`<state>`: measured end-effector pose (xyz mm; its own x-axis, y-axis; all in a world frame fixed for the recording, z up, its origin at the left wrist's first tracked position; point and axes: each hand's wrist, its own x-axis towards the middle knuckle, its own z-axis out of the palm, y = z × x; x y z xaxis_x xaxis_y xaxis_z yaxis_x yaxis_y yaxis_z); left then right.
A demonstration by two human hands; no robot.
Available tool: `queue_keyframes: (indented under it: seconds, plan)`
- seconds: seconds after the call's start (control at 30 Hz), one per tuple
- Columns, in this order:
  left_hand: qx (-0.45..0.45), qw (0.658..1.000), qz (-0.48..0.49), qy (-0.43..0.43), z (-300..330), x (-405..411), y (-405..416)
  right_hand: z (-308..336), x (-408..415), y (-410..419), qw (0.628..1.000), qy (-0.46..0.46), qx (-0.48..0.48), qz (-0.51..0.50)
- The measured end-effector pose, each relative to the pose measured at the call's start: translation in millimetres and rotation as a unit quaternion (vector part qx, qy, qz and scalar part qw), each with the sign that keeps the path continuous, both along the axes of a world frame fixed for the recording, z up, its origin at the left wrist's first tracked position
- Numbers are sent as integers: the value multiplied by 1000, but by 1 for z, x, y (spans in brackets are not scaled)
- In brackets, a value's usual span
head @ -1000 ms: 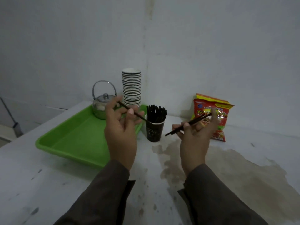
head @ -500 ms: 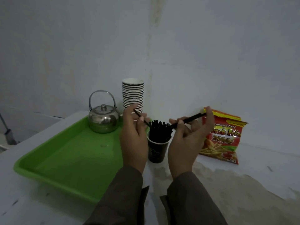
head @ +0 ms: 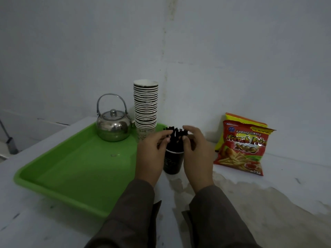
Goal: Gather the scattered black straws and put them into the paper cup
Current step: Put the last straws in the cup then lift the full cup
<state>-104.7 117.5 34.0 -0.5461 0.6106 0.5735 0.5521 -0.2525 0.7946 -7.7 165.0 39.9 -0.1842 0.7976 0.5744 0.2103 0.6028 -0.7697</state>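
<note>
Both hand-held straws (head: 174,138) now cupped (head: 173,162).

The kettle (head: 113,126) was polished metal, mirror-bright, with a thin metal hoop for a handle. Under it the green tray (head: 71,169) looked like smooth plastic with a soft sheen. Just right of the kettle, the stack of cups (head: 146,106) was matt paper, the rims showing pale. The dark paper cup (head: 173,162) right of the tray was matt too, and the black straws (head: 174,138) in it looked like dull plastic. Further right of the tray, the snack bags (head: 241,145) were glossy printed film, crinkled. The tabletop (head: 268,203) was a pale, matt surface, stained and scuffed. My sleeves (head: 215,217) were plain brown woven cloth, without shine.
</note>
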Motion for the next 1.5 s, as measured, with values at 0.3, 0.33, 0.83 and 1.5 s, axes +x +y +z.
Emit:
queue_keyframes:
  seconds: [0.3, 0.33, 0.83, 1.5]
  plan:
    - [-44, 995, 22, 87, 1, 2, 1, -6, -5, -4, 995, -47, 86, 1]
    - [-45, 995, 28, 90, 0, 2, 1, -6, -5, -4, 996, -40, 80, 6]
    - [-88, 994, 18, -68, -8, 12, 8, -48, 9, 1, 997, 62, 12, -53]
    - [-128, 981, -146, -20, -53, 37, 16, -54, 23, 9, 987, 69, -136, 58]
